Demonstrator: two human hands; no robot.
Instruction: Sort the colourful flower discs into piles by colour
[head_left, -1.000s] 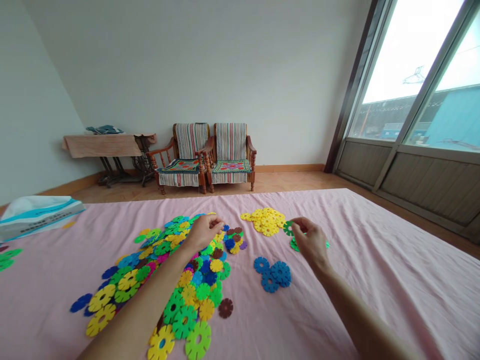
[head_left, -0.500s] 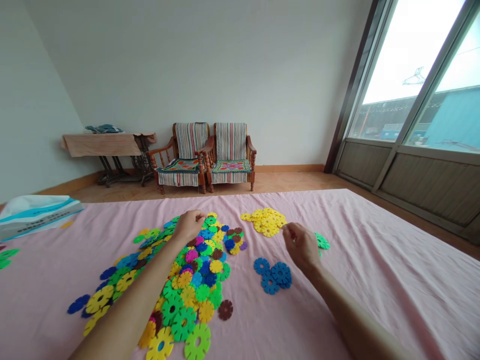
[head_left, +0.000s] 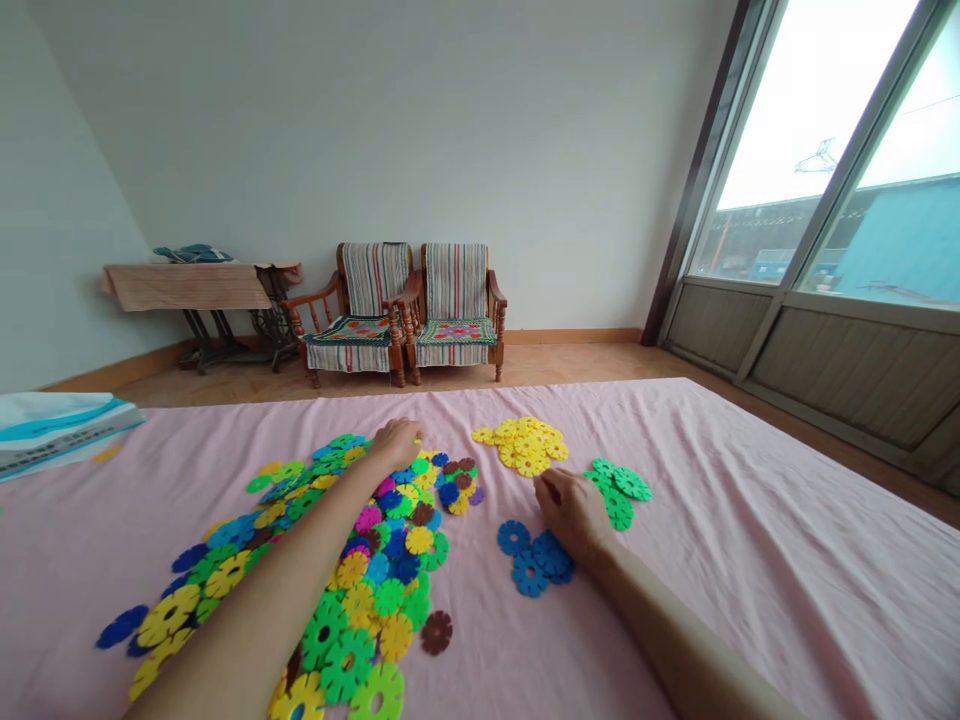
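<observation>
My left hand (head_left: 397,443) is at the far edge of a mixed heap of colourful plastic snowflake discs (head_left: 390,597). Its fingers are pinched at a yellow snowflake disc, of which only a sliver shows. Over the cloth, my right hand (head_left: 576,508) is closed, fingertips curled inward; whatever they may hold is hidden. It partly covers a small group of blue discs (head_left: 530,574). Just beyond its fingers lies a pile of yellow discs (head_left: 528,442). To its right are several green discs (head_left: 619,508).
A pink cloth (head_left: 720,560) covers the work surface. One brown disc (head_left: 436,632) lies apart, right of the heap. A white and blue package (head_left: 60,432) sits at the left edge. Two wooden armchairs (head_left: 454,290) and a cloth-draped sewing table (head_left: 195,288) stand beyond.
My right hand has moved left and nearer, from beside the yellow pile to the blue discs, uncovering more green ones. My left hand has shifted slightly right, onto the heap's far edge.
</observation>
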